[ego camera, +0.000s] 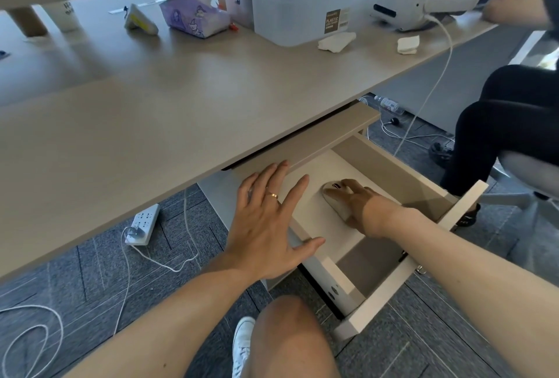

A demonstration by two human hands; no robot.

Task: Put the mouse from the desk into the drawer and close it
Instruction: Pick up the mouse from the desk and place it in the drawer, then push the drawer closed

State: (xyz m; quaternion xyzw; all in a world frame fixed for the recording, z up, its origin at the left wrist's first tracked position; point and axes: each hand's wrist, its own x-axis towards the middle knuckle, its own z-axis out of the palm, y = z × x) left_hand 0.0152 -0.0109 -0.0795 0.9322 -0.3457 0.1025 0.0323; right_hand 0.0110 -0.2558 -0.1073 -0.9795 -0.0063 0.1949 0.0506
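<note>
Below the table (169,111) edge, left hand (266,226) hovers flat, fingers spread wide, its grip empty, over the near-left wall of the open drawer (390,284). Right hand (360,205) reaches inside, fingers curved loosely over the mouse (331,199), which rests on the drawer floor.

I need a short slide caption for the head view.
Right hand places the mouse in the open drawer; left hand hovers.
</note>
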